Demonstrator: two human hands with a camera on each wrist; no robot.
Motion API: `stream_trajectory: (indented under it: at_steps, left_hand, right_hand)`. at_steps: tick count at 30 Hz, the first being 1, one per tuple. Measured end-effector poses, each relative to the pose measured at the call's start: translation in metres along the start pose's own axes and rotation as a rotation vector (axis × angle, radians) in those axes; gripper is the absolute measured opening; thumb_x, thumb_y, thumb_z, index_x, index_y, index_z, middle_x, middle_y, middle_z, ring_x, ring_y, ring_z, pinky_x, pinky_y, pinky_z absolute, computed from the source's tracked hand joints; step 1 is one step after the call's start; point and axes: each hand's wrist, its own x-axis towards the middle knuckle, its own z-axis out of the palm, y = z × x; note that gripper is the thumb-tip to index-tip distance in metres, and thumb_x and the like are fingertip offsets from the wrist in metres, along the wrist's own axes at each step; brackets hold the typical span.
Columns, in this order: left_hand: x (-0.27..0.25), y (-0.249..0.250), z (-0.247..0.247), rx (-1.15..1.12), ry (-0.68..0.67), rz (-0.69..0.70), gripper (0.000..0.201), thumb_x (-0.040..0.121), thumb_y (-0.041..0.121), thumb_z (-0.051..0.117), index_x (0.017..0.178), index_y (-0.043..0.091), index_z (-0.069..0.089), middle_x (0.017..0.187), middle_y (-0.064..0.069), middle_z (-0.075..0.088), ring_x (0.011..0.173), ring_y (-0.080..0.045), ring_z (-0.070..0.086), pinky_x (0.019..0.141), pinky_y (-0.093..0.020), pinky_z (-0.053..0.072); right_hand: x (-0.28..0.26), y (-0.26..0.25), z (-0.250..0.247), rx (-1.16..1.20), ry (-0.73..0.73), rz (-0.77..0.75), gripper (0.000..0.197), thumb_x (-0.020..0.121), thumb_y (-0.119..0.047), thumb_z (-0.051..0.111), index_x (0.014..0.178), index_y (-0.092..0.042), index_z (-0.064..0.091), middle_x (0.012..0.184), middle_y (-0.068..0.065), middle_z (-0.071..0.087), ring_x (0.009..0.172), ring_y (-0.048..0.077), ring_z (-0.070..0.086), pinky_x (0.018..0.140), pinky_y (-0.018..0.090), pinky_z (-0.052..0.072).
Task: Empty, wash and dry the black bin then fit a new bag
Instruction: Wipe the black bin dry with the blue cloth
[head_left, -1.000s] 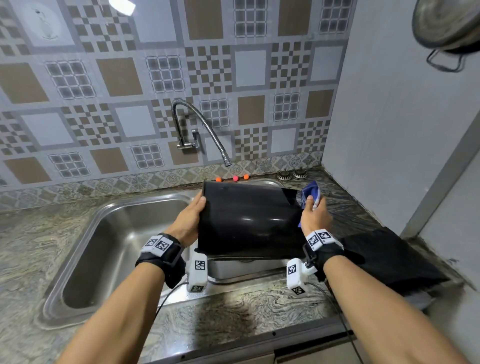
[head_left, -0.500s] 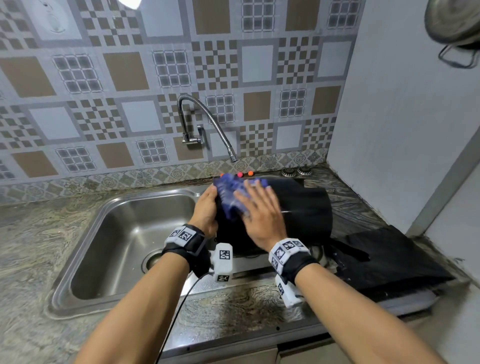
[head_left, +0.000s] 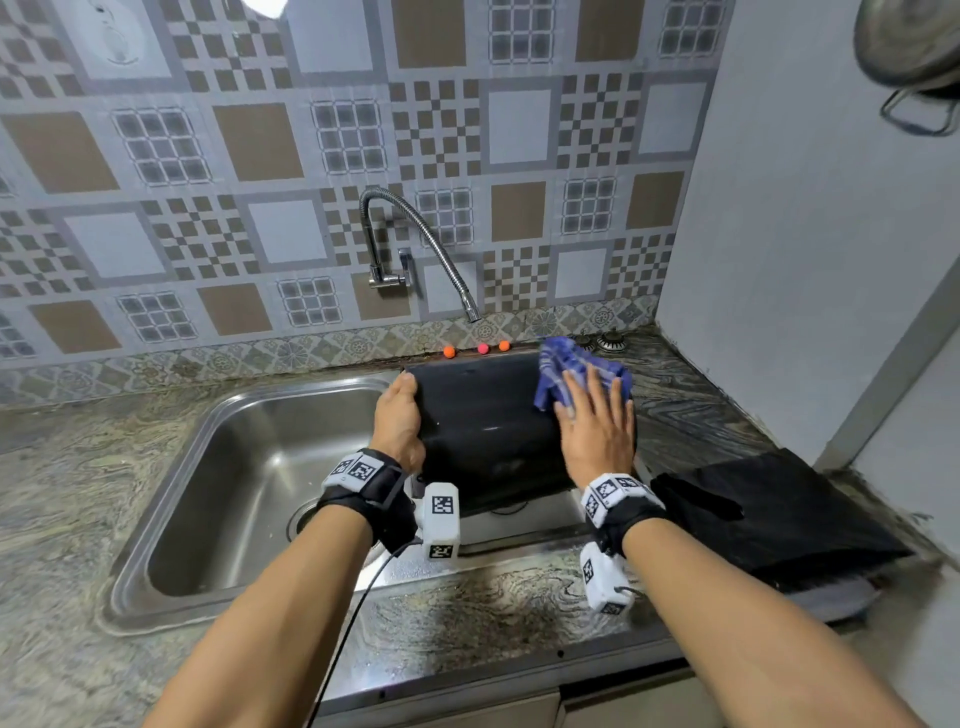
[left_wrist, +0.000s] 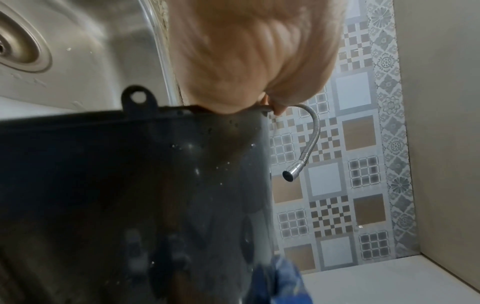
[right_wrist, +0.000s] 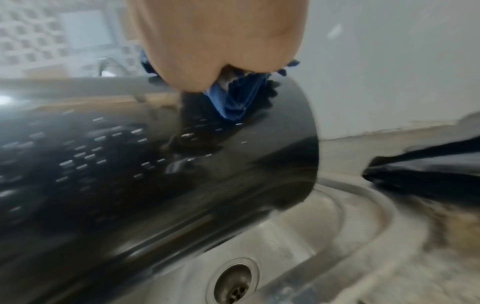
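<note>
Patterned brown-and-grey tiles back a marbled stone table (head_left: 62, 519) with a steel sink (head_left: 244, 499) and tap (head_left: 415, 234). The bin (head_left: 483, 431) lies sideways over the sink's right part. Left hand (head_left: 397, 426) grasps its rim; right hand (head_left: 597, 431) presses a blue cloth (head_left: 566, 369) flat, fingers straight. No legible writing.

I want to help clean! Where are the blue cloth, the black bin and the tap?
blue cloth (head_left: 563, 364), head view, bunched folds above the fingers.
black bin (head_left: 478, 421), head view, middle of its shiny side.
tap (head_left: 431, 241), head view, bendy metal spout.
</note>
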Motion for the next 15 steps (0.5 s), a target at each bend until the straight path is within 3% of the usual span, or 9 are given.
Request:
stream_trajectory:
  at_steps: [3, 5, 7, 9, 11, 13, 15]
  left_hand:
    - [0.004, 0.003, -0.004, 0.021, 0.003, 0.007, 0.026, 0.101, 0.026, 0.046, 0.089, 0.017, 0.066, 0.093, -0.011, 0.069, 0.093, -0.028, 0.062, 0.096, -0.055, 0.05]
    - [0.005, 0.005, -0.005, 0.028, 0.007, 0.007, 0.026, 0.101, 0.025, 0.047, 0.087, 0.016, 0.067, 0.09, -0.011, 0.07, 0.093, -0.028, 0.063, 0.096, -0.055, 0.051]
    - [0.006, 0.007, -0.007, 0.042, 0.023, 0.008, 0.024, 0.1, 0.024, 0.048, 0.087, 0.016, 0.067, 0.09, -0.01, 0.069, 0.092, -0.028, 0.062, 0.096, -0.055, 0.051]
    - [0.008, 0.008, -0.006, 0.039, 0.031, 0.014, 0.022, 0.101, 0.024, 0.048, 0.089, 0.016, 0.064, 0.09, -0.01, 0.068, 0.09, -0.027, 0.062, 0.095, -0.051, 0.052]
    - [0.009, 0.008, -0.005, 0.051, 0.053, 0.026, 0.016, 0.1, 0.021, 0.049, 0.09, 0.016, 0.061, 0.092, -0.011, 0.065, 0.085, -0.025, 0.061, 0.087, -0.044, 0.054]
    - [0.008, 0.009, -0.004, 0.035, 0.068, 0.002, 0.012, 0.093, 0.014, 0.049, 0.091, 0.014, 0.061, 0.089, -0.011, 0.063, 0.073, -0.023, 0.059, 0.07, -0.034, 0.055]
    - [0.003, 0.011, -0.003, 0.047, 0.014, -0.012, 0.022, 0.09, 0.01, 0.043, 0.096, 0.013, 0.063, 0.08, -0.008, 0.066, 0.064, -0.021, 0.061, 0.055, -0.026, 0.054]
  right_hand:
    - [0.001, 0.031, -0.004, 0.149, -0.016, 0.189, 0.05, 0.101, -0.036, 0.04, 0.148, -0.022, 0.034, 0.155, 0.012, 0.031, 0.141, 0.037, 0.031, 0.112, 0.05, 0.034]
    - [-0.001, 0.04, -0.013, 0.308, -0.027, 0.366, 0.048, 0.102, -0.037, 0.036, 0.147, -0.019, 0.036, 0.147, 0.016, 0.043, 0.131, 0.039, 0.045, 0.1, 0.047, 0.043]
    - [-0.001, 0.044, -0.019, 0.43, -0.059, 0.557, 0.048, 0.103, -0.039, 0.033, 0.14, -0.011, 0.044, 0.131, 0.024, 0.056, 0.117, 0.043, 0.055, 0.093, 0.044, 0.043]
    - [-0.002, 0.046, -0.018, 0.551, -0.058, 0.633, 0.049, 0.103, -0.04, 0.034, 0.137, -0.007, 0.047, 0.128, 0.026, 0.058, 0.115, 0.043, 0.055, 0.094, 0.043, 0.041]
    - [-0.003, 0.047, -0.013, 0.615, -0.023, 0.637, 0.047, 0.102, -0.04, 0.036, 0.135, -0.008, 0.049, 0.127, 0.024, 0.059, 0.114, 0.042, 0.055, 0.095, 0.043, 0.041]
    - [-0.002, 0.047, -0.011, 0.628, 0.011, 0.647, 0.045, 0.102, -0.04, 0.037, 0.133, -0.01, 0.05, 0.125, 0.022, 0.06, 0.112, 0.042, 0.057, 0.093, 0.043, 0.042]
    - [-0.001, 0.047, -0.014, 0.627, 0.037, 0.65, 0.043, 0.102, -0.039, 0.037, 0.132, -0.011, 0.05, 0.124, 0.021, 0.061, 0.111, 0.041, 0.057, 0.09, 0.042, 0.042]
